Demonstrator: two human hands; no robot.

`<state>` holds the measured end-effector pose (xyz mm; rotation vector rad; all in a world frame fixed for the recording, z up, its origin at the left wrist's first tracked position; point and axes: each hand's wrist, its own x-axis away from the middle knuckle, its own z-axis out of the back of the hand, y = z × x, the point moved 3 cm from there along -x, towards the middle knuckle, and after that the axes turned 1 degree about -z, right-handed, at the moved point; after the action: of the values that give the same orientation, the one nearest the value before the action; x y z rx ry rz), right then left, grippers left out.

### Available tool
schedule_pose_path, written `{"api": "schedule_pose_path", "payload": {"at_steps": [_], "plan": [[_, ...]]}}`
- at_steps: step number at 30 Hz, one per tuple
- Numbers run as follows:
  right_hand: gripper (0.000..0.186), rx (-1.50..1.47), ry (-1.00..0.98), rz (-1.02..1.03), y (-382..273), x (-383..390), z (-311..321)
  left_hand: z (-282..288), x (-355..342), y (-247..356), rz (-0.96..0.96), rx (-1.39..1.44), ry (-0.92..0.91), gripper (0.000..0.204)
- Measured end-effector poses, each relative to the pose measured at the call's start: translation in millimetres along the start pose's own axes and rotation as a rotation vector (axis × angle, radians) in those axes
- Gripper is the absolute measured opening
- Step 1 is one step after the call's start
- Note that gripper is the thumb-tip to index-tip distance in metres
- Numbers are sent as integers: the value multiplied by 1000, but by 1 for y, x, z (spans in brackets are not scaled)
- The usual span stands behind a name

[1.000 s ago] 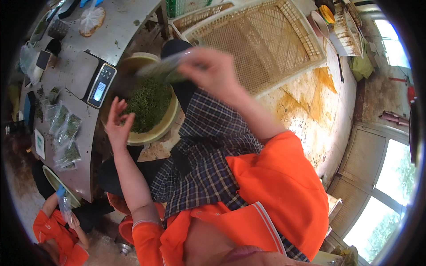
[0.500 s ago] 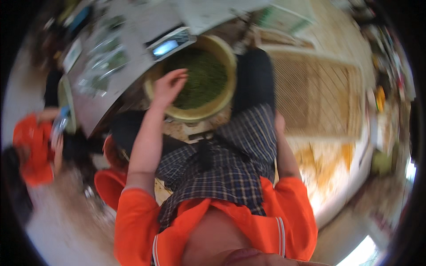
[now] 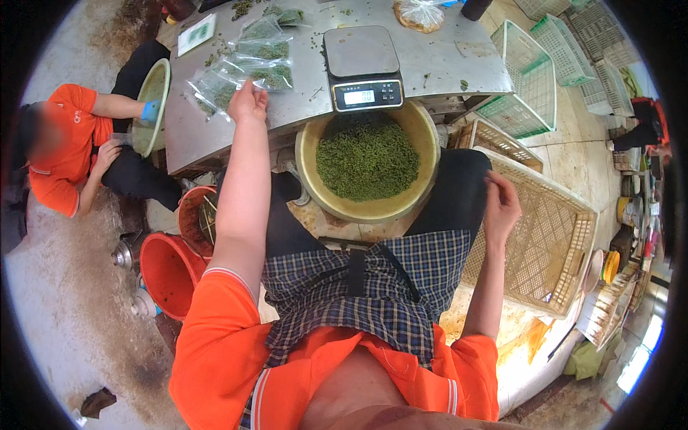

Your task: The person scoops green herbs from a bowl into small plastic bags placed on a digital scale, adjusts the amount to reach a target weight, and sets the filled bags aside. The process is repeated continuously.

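My left hand [image 3: 248, 104] is at the near edge of a clear plastic bag [image 3: 268, 72] with green peppercorn-like berries in it. Its fingers are partly bent and look apart, touching or just short of the bag. More such bags lie around it on the metal table. Beside my right knee hangs my right hand [image 3: 502, 205], holding nothing, its fingers loosely curled and apart. Between my knees stands a yellowish basin [image 3: 308, 177] of loose green berries [image 3: 367, 159]. A digital scale [image 3: 362, 51] with a lit display sits on the table's near edge, its pan bare.
Red buckets [image 3: 166, 276] stand left of my legs. A beige plastic crate [image 3: 530, 236] lies at my right, with green-white crates [image 3: 527, 79] beyond it. At far left a co-worker in an orange shirt [image 3: 68, 161] holds a pale basin [image 3: 152, 107]. A knotted bag [image 3: 421, 14] sits at the table's back.
My left hand has moved leftward from over the basin's side to the bags. My right hand has lifted from beside my thigh into fuller view. The head view has shifted and sharpened.
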<state>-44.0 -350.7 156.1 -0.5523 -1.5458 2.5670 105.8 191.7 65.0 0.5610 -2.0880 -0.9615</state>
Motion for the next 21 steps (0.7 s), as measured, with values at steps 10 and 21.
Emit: {"api": "schedule_pose_path", "payload": {"at_steps": [10,21], "plan": [[26,483,-1093,23,-19,40,-179,-128,102,-6,-617,-221,-752,7],[47,810,-974,-174,52,111,-257,-102,157,-22,-916,-787,-858,33]]}}
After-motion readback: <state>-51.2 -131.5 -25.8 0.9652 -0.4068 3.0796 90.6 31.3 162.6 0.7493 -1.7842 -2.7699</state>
